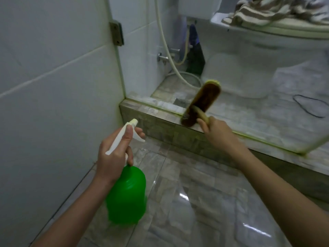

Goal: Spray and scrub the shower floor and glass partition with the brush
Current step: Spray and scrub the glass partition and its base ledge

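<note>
the left hand (pixel 114 154) is wrapped tight round the neck of a green plastic spray bottle with a white trigger top (pixel 127 195). one finger lies by the trigger and the nose of the bottle points at the low corner of the clear glass partition (pixel 138 41). i think it is held that way so the next squirt lands right where the dirt sits

the right hand (pixel 215 132) grips the yellow handle of a long scrub brush with brown bristles (pixel 203 102). the brush head is up by the bottom of the glass, just over the grey tiled step (pixel 160 125) that the glass stands on. it is blurry, so i cannot tell if the bristles touch the glass. a short grip close to the head would help to push hard

the shiny grey tiled floor (pixel 187 184) is under both arms. through the glass are a white hose (pixel 167 50), a small floor drain (pixel 180 101) and a white toilet (pixel 249 50) with a striped towel (pixel 277 11) on top

having one tool in each hand means spray and scrub can take turns with no putting down
</note>
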